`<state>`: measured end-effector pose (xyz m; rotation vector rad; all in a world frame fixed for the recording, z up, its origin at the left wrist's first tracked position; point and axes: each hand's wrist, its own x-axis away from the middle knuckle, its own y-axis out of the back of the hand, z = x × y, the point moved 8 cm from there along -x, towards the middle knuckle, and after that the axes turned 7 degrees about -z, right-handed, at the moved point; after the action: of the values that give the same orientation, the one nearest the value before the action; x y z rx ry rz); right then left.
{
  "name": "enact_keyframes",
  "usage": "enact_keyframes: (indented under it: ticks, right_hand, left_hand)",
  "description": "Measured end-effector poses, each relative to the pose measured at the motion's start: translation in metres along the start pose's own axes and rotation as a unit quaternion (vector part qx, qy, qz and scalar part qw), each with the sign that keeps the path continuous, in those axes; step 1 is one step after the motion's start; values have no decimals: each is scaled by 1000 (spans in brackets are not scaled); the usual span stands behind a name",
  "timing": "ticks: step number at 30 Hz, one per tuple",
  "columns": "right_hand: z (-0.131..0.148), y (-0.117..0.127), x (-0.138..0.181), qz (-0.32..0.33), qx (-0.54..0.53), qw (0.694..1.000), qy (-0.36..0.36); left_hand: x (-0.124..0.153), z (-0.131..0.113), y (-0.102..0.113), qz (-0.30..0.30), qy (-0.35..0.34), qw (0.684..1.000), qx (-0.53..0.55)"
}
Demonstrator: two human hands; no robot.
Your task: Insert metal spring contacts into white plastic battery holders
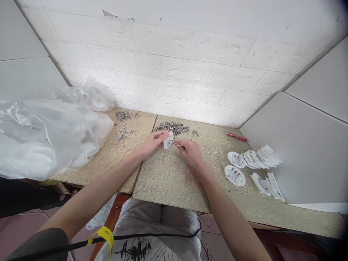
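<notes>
My left hand (153, 142) is closed round a small white oval plastic part (168, 140), held upright just above the wooden table (168, 177). My right hand (189, 149) is pinched on a thin small metal piece (176, 144) whose tip meets the white part. Just behind both hands lies a heap of small grey metal pieces (172, 127).
A row of white oval plastic parts (254, 159) lies at the right, one more (235, 175) in front. A red pen-like tool (237, 136) lies by the wall. A big clear plastic bag (46, 134) covers the left. More metal pieces (124, 125) are scattered beside it.
</notes>
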<state>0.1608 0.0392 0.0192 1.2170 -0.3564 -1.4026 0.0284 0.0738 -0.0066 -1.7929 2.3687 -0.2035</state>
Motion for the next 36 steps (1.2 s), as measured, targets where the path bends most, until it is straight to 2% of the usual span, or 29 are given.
enact_keyframes:
  ticks: [17, 23, 27, 36]
  right_hand:
    - [-1, -7, 1, 0, 3, 1000, -4]
    - [-2, -4, -1, -19, -60, 998, -18]
    - [-6, 2, -2, -37, -115, 992, -35]
    - [-2, 0, -1, -13, -103, 994, -23]
  left_hand:
    - [2, -2, 0, -11, -20, 998, -51]
    - [-3, 0, 1, -4, -1, 1000, 9]
    - [-4, 0, 3, -27, 15, 997, 74]
    - [-1, -1, -1, -29, 26, 996, 76]
